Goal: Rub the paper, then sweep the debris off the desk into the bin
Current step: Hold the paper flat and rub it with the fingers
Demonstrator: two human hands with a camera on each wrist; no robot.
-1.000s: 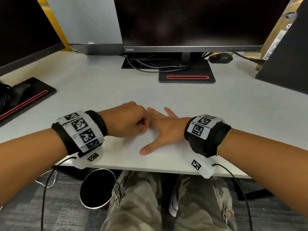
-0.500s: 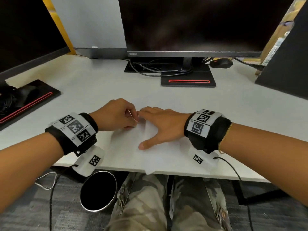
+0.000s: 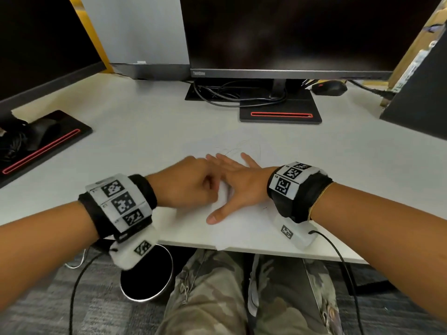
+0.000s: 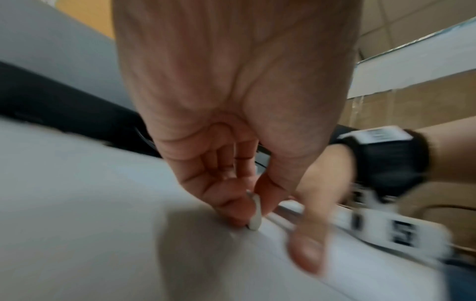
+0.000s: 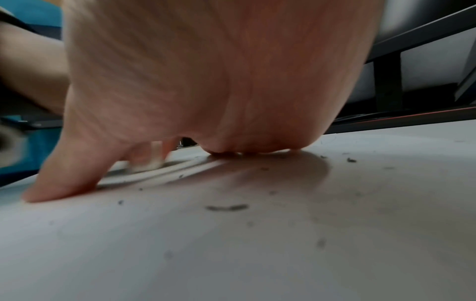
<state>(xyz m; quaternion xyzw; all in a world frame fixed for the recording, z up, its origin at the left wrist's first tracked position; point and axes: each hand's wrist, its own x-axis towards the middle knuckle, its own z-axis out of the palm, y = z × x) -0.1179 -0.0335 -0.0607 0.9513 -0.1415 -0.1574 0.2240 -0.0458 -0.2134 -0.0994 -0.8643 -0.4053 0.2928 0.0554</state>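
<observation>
Paper at desk front edge, overhanging; right hand flat on it, left hand pinching probably an eraser (blurred). Rubbing step; next, sweep debris binward.

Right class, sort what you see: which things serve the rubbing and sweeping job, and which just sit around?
Job: eraser in left hand; right hand flat on paper; debris; bin; desk.

Lying about: monitor, cables, mouse.
</observation>
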